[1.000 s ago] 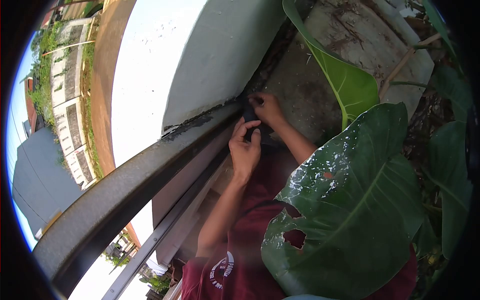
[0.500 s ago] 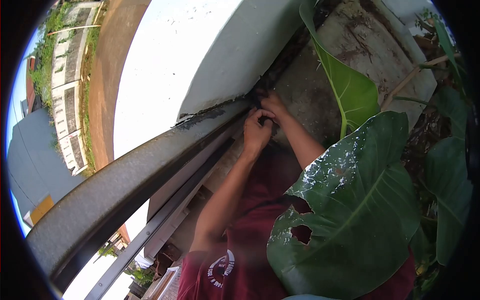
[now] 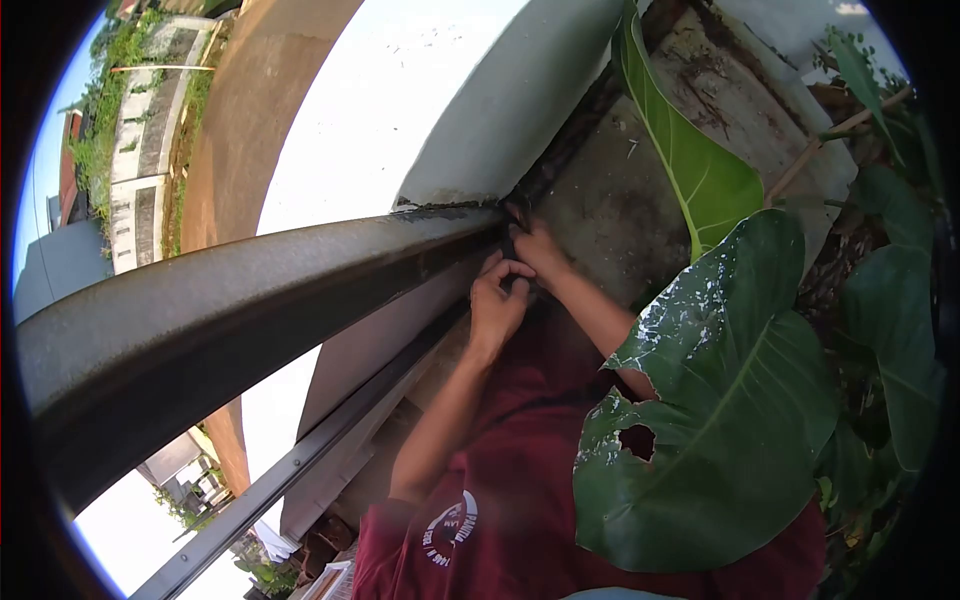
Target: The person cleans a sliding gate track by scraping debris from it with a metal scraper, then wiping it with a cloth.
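Closely, both hands are working at the far end of the metal rail, where it is meeting the lower corner of the wall. The right hand is reaching into the shadow beside that corner; its fingertips are too dark to tell whether its grip is closing on anything. The left hand is curling just beside it, below the rail, thumb near forefinger; whether it is pinching something is unclear. Working well here probably means steadying with the left hand, feeling gently with the right, and keeping knuckles off the rail's edge. The big leaf is partly covering the right forearm.
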The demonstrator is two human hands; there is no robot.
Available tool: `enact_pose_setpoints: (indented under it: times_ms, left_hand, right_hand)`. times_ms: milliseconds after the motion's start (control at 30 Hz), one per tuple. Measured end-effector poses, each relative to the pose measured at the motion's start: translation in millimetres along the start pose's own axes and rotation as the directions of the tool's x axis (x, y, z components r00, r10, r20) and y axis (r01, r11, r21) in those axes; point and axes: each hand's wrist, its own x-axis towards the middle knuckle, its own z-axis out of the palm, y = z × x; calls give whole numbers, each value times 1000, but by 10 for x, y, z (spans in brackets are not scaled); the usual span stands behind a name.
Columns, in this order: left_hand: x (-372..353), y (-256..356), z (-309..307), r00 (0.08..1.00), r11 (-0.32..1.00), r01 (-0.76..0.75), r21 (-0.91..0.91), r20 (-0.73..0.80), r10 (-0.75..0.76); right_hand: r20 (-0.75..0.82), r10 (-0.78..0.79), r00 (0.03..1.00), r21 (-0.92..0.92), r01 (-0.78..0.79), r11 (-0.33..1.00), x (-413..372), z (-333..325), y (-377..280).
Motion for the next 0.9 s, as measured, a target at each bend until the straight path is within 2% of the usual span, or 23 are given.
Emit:
enact_pose_setpoints:
  times_ms: [33, 67, 167, 233, 333, 400, 567, 600, 700, 733, 833, 867, 900]
  left_hand:
    - [-35, 68, -77, 1000, 999, 3, -40, 21, -2]
    - [-87, 115, -137, 1000, 1000, -8, -4, -2, 8]
    - [-209, 273, -328, 997, 997, -47, 56, -51, 50]
    - [-261, 399, -471, 994, 995, -92, 42, -46, 94]
    - [-378, 542, -646, 965, 966, -250, -66, -96, 243]
    - [-493, 626, -750, 935, 940, -338, -55, -137, 328]
    - [-712, 884, -1017, 816, 816, -570, -94, -184, 549]
    - [-739, 908, -1057, 785, 787, -611, -86, -190, 589]
    - [-861, 948, -1156, 687, 691, -720, -70, -214, 694]
    - [-919, 945, -1174, 651, 655, -753, -65, -223, 726]
    - [-1021, 800, -1210, 666, 659, -741, -124, -252, 702]
    - [-1036, 765, -1212, 718, 705, -689, -166, -281, 636]
    - [-1062, 730, -1208, 771, 749, -628, -211, -300, 562]
  right_hand:
    - [-7, -17, 1000, -22, 17, 1000, -60, 58, -32]
    - [-82, -90, 993, 10, 91, 996, -117, 149, -30]
    - [-157, -29, 987, 79, 42, 996, -377, 303, -393]
    - [-183, -102, 978, 67, 116, 991, -473, 399, -499]
    - [-190, -252, 949, 18, 260, 966, -648, 514, -691]
    - [-182, -370, 911, -33, 370, 928, -790, 565, -859]
    - [-130, -668, 732, -169, 648, 743, -1209, 693, -1280]
    - [-133, -630, 765, -34, 632, 774, -1369, 741, -1432]
    - [-142, -747, 649, -46, 750, 660, -1649, 800, -1521]
    - [-132, -785, 605, -157, 770, 619, -1761, 807, -1511]
    - [-78, -897, 435, -339, 835, 434, -1851, 911, -1359]
    - [-74, -915, 397, -418, 821, 390, -1836, 976, -1330]
    - [-54, -940, 337, -385, 862, 331, -1703, 1005, -1270]
